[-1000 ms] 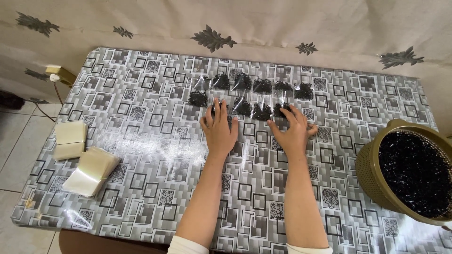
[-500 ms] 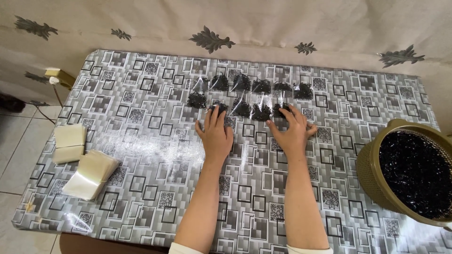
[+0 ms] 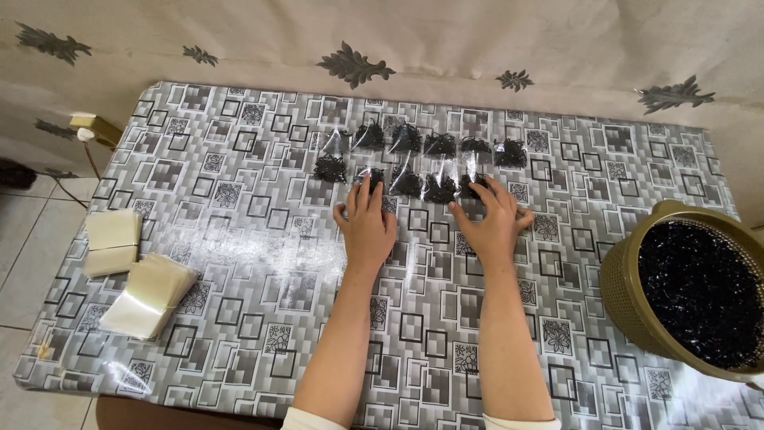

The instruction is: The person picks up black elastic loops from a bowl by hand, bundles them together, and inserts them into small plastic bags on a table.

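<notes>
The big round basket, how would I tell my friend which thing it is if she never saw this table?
Start at the long table with the grey square-patterned cover and go to its right-hand end. There, right of the person's right hand, sits an olive-green round basket. It is the only tall, deep container, filled with a loose shiny black heap, while the small clear packets lie flat in rows.

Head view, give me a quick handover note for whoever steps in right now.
Left hand flat on the table, fingertips on a small clear packet of black bits. Right hand flat too, fingertips at the front row's right end packet.
Done: eleven filled packets in two rows.
Left: basket at right holds many black bits; empty bags stacked at left.
</notes>
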